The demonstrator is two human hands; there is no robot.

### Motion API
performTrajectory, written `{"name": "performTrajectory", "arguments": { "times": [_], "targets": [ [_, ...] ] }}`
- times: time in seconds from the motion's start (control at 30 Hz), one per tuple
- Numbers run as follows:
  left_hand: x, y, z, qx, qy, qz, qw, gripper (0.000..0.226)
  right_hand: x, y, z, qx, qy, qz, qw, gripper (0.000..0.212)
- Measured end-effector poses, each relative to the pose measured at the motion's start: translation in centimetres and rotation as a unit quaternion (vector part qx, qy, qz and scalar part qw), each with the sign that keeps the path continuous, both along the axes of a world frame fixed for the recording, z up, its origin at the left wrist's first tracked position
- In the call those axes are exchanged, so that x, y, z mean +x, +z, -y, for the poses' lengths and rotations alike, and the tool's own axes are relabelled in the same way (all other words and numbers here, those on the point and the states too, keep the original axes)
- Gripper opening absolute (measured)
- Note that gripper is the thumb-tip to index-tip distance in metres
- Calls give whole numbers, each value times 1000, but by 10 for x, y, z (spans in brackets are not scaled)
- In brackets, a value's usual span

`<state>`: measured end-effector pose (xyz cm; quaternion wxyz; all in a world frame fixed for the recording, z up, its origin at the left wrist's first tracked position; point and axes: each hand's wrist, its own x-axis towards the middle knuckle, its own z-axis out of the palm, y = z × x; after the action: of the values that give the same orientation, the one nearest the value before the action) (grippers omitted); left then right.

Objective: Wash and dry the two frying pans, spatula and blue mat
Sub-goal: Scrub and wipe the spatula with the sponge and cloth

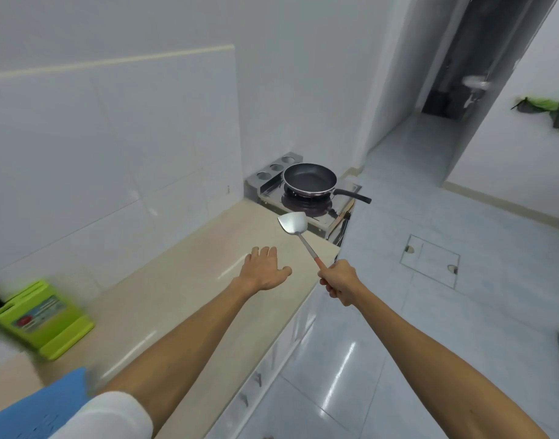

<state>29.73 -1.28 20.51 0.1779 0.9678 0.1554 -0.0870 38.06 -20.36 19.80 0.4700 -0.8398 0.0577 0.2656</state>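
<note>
Carelessly swung, the steel red-handled spatula [293, 222] in the right hand [339, 282]'s grip could clip the round black frying pan [309, 178] mid-frame; left hand [265, 270] spread, empty.

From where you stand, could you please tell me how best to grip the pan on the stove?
Grip the pan by its black handle, coming from the right: it juts out past the stove edge, clear of the burner.

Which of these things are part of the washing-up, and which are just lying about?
Part of the job: spatula, held in the right hand; pan on the stove; blue mat.
Lying about: green knife block; green cloth on the wall.
</note>
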Motion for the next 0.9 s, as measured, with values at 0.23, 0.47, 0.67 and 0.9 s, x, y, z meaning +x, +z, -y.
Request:
{"name": "performTrajectory", "arguments": {
  "times": [0.23,0.47,0.67,0.9],
  "targets": [
    [128,-10,12,-3,7,-12,1000,68,139,-9,8,-3,8,-6,1000,19],
    [262,-33,40,-20,68,-15,997,64,290,-25,31,33,59,-5,998,37],
    [357,-42,73,-25,118,-17,993,77,411,-30,50,13,127,-3,992,40],
    [439,-56,81,-48,179,-25,982,64,526,-44,30,-30,193,-11,981,22]
  ]
}}
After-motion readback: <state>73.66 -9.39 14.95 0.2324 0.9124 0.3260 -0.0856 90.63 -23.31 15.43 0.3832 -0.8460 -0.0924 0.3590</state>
